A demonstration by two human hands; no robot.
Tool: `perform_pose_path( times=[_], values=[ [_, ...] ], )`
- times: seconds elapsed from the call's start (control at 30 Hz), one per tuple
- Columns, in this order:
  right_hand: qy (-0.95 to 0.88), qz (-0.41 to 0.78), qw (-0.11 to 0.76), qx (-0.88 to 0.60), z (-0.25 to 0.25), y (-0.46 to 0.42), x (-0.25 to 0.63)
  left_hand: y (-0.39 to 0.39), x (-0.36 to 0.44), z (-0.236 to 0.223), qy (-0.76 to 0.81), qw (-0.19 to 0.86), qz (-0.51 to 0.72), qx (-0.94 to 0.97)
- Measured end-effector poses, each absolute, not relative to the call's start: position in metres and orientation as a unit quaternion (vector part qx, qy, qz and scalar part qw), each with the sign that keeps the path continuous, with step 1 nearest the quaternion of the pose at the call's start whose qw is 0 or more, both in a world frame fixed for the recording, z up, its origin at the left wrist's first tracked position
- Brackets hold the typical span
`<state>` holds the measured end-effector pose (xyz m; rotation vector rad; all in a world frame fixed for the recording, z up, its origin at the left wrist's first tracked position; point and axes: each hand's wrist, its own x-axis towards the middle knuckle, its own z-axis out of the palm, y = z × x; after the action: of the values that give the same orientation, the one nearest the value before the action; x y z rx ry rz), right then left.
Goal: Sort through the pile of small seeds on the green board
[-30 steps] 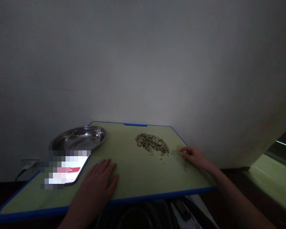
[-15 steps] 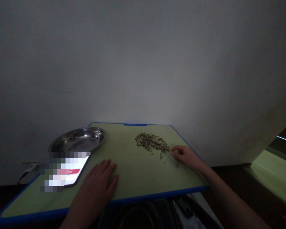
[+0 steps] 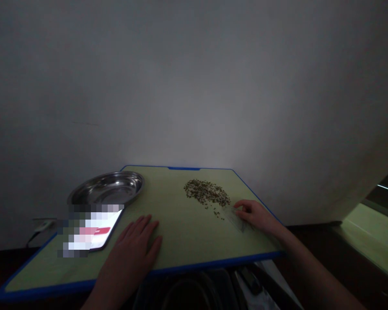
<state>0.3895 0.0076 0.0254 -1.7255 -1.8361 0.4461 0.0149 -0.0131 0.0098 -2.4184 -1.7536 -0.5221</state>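
So the seed-like pile (image 3: pixel 205 191) slants near-right, basically pointing at the right hand (image 3: pixel 257 215), the closer one, seemingly pinching clear plastic (image 3: pixel 234 218); left hand (image 3: pixel 129 247) is flat, fingers slightly apart.

Head-worn view looks forward and down, close.

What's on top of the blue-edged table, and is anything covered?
A metal basin, a lit phone, small brown pieces and a clear sheet at the right hand's fingertips. Pixelation covers part of the phone; the left hand hides the surface beneath it.
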Motion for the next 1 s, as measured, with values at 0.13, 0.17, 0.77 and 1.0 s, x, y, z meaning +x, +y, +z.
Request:
perform_pose_path(
  times=[0.13, 0.17, 0.77, 1.0],
  values=[
    [-0.691, 0.191, 0.289, -0.634, 0.023, 0.003, 0.382, -0.012, 0.015, 0.008, -0.573, 0.066, -0.189, -0.794],
    [-0.693, 0.196, 0.290, -0.630, 0.023, 0.003, 0.379, -0.012, 0.014, 0.008, -0.573, 0.067, -0.186, -0.795],
    [-0.688, 0.151, 0.297, -0.645, 0.019, 0.010, 0.369, -0.013, 0.013, 0.005, -0.571, 0.063, -0.198, -0.794],
    [-0.678, 0.151, 0.296, -0.656, 0.021, 0.012, 0.370, -0.014, 0.013, 0.007, -0.569, 0.066, -0.194, -0.796]
  ],
)
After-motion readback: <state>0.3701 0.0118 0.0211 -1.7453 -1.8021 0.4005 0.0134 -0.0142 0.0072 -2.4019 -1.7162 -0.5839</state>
